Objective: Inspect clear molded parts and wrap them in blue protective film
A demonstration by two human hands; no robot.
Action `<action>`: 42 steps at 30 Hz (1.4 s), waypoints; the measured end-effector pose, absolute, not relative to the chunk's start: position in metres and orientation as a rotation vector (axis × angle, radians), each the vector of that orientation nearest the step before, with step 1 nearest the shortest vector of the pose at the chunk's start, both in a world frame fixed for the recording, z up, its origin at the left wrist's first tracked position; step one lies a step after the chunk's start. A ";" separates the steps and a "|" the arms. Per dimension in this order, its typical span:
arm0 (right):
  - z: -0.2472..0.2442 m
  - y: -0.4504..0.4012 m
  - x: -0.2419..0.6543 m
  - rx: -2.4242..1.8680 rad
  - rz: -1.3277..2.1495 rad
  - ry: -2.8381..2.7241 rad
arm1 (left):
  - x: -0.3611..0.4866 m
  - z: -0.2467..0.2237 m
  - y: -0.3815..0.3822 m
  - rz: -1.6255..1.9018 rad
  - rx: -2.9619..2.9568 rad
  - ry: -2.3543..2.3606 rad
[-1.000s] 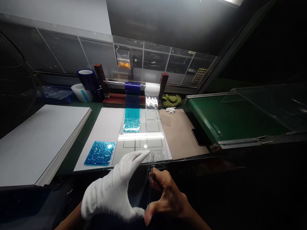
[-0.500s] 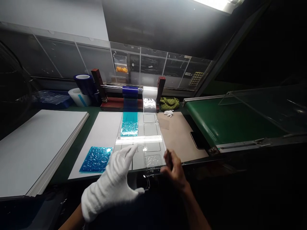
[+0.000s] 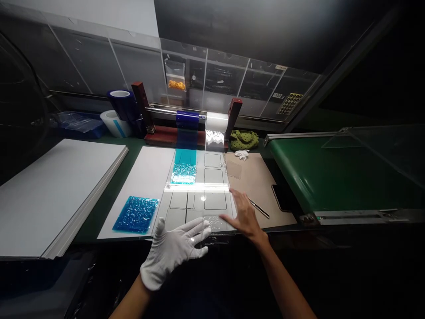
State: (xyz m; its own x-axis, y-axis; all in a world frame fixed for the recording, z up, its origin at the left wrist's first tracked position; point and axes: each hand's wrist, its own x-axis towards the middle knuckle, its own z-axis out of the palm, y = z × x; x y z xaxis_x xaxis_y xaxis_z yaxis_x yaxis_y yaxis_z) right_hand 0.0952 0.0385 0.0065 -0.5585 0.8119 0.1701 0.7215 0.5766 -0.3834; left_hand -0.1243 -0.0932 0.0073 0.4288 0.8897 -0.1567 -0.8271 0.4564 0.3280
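Observation:
My left hand [image 3: 174, 248], in a white glove, is at the table's front edge with its fingers spread. A thin clear pane [image 3: 215, 239], hard to make out, seems held at its edge between the fingers and thumb. My bare right hand [image 3: 244, 215] is open to the right of it, over the edge of the brown board [image 3: 279, 217]. Near it a slim pen-like tool [image 3: 259, 208] lies on that board. Beneath both hands spreads a clear sheet with outlined rectangles [image 3: 214, 199]. A blue wrinkled film square [image 3: 136, 215] lies on white paper at left.
Behind, a red-brown stand [image 3: 166, 136] carries a blue film roll [image 3: 187, 119] and a clear film roll [image 3: 217, 122]. A paper stack [image 3: 66, 190] is at left, with spare rolls [image 3: 116, 124] behind. At right are a phone [image 3: 281, 197] and a green belt [image 3: 315, 177].
My right hand has let go of the slim tool, which now lies on the brown board. My left hand has turned and its fingers have spread. The camera view has shifted slightly.

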 end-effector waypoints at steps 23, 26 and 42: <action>-0.037 0.090 0.081 -0.987 0.115 -2.819 | -0.067 -0.082 -0.095 1.005 -0.184 0.106; -0.061 0.104 0.080 -0.968 0.114 -2.875 | -0.057 -0.092 -0.114 1.018 -0.110 0.283; -0.093 0.121 0.073 -0.856 0.165 -2.959 | -0.040 -0.102 -0.117 0.953 0.523 0.941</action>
